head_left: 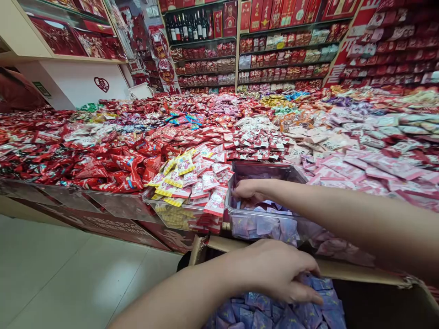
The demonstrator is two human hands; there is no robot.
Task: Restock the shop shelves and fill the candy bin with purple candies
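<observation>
Shelves (238, 50) are standing behind while the half-open left hand (274, 269) is seemingly gathering purple packets (264, 315) inside a box (356, 272), lifting needing a tighter hold, and the right hand (248, 189), grip hidden, is reaching into a bin (240, 211).

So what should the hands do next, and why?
Perhaps the left hand should gather some purple packets, since it's right at them in the cardboard box, while the clear bin around the right hand looks only partly filled.

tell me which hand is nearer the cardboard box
Left. The left hand is at the purple packets inside the cardboard box; the right hand is farther, in the clear bin.
</observation>
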